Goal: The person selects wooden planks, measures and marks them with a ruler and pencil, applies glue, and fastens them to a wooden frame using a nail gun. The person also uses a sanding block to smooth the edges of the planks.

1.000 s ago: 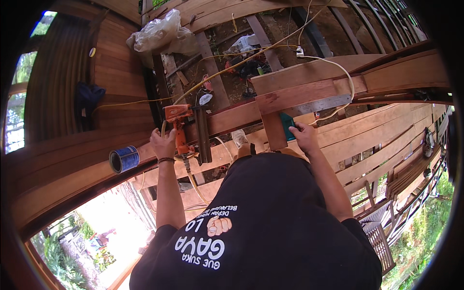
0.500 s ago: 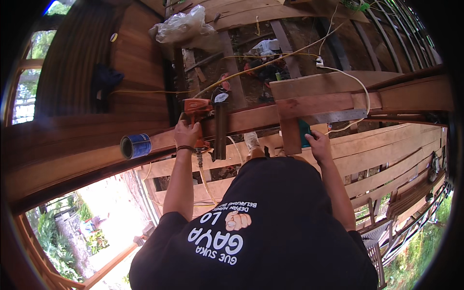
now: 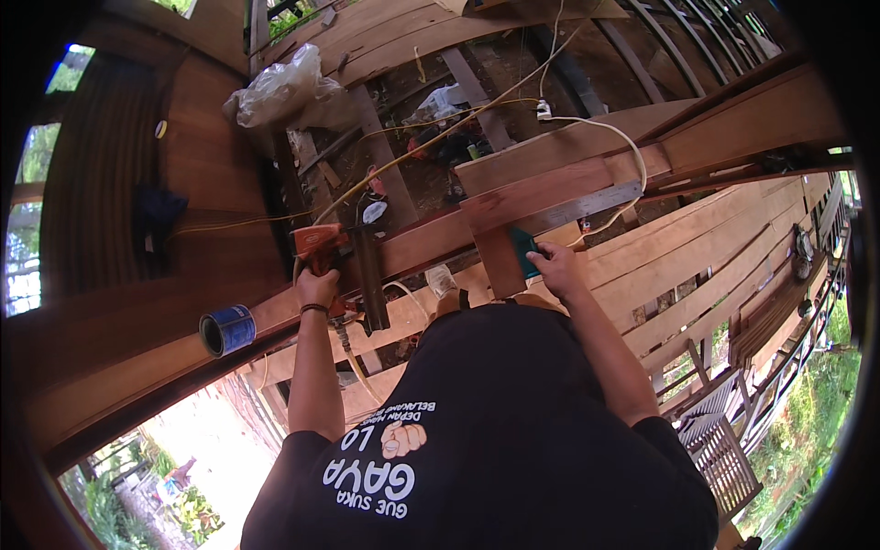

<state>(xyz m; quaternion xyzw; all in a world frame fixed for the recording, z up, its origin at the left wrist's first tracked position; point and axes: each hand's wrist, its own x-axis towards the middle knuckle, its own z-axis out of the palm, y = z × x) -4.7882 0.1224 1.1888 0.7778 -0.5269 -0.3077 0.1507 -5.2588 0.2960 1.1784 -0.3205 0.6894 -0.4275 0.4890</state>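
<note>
My left hand (image 3: pixel 318 290) is wrapped round the handle of an orange nail gun (image 3: pixel 316 241), whose long dark magazine (image 3: pixel 370 284) rests across a wooden beam (image 3: pixel 422 246). An air hose (image 3: pixel 354 359) runs from the lower end of its handle. On the right, my right hand (image 3: pixel 559 270) pinches the green handle of a try square (image 3: pixel 524 253) between thumb and fingers. The metal blade (image 3: pixel 587 206) of the square lies along the beam. A short brown board (image 3: pixel 500 260) crosses toward me just left of the green handle, touching or nearly touching it.
A blue-labelled tin (image 3: pixel 227 330) sits on the beam to the left. Beyond lie a clear plastic bag (image 3: pixel 291 90), a yellow hose (image 3: pixel 440 147) and a white cable plug (image 3: pixel 544 110). Slatted boards (image 3: pixel 678 247) with gaps spread at right. A slatted chair (image 3: pixel 720 458) stands lower right.
The view has shifted, so the beam and tools appear farther left and tilted. Both hands keep hold of the same tools, which stay in nearly the same places on the beam.
</note>
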